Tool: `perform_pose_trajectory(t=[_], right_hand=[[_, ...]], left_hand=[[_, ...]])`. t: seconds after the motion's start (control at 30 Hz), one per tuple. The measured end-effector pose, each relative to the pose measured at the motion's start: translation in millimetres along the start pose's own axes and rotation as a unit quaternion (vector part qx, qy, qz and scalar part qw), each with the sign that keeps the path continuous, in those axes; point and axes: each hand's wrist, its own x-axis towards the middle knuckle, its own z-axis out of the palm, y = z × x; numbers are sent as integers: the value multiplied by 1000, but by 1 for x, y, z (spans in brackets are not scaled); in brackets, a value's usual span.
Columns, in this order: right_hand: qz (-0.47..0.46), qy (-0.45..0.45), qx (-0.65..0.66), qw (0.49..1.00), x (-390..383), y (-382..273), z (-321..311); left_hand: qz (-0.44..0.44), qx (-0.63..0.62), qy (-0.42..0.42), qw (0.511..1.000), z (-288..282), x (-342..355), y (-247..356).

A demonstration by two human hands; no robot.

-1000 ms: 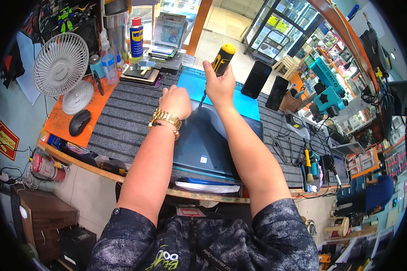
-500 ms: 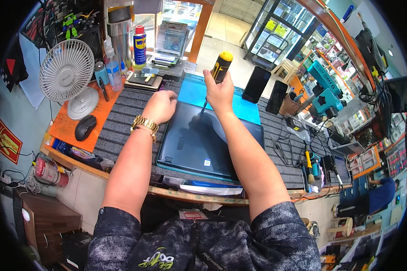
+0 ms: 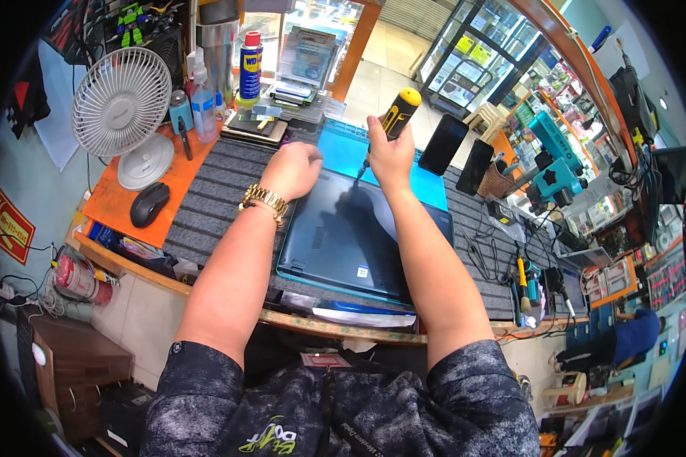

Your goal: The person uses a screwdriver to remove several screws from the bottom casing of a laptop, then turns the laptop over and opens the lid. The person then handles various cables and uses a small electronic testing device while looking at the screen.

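A dark laptop (image 3: 335,247) lies bottom side up on the bench, its back edge over a blue work mat (image 3: 343,150). My right hand (image 3: 392,161) grips a thick yellow-and-black screwdriver (image 3: 401,114), which leans with its handle away from me. The tip meets the laptop's underside near the back edge. At the laptop's back left corner is my left hand (image 3: 293,171), back up, fingers curled in. Whatever those fingers may hold is hidden. A gold-coloured bracelet (image 3: 265,202) circles my left wrist.
Left stand a white fan (image 3: 122,107), a black mouse (image 3: 149,205) and a blue spray can (image 3: 250,68). Two dark phones (image 3: 443,145) lie beyond the mat on the right. Cables, a brush (image 3: 523,286) and a teal microscope (image 3: 554,156) occupy the right side. Someone in blue (image 3: 636,335) is far right.
The whole view has shifted a little, moving the bench rightward in the picture. My left hand has edged right over the laptop's corner, its fingers more curled. The screwdriver stays in my right hand.
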Motion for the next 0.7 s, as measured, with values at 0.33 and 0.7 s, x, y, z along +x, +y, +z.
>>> perform_pose_trajectory(t=[0.33, 0.7], right_hand=[[-22, 22, -37, 999, 7, -14, -1], [-30, 5, 43, 999, 12, -55, 32]], left_hand=[[59, -72, -22, 995, 2, 0, 12], [16, -304, 4, 952, -1, 5, 17]])
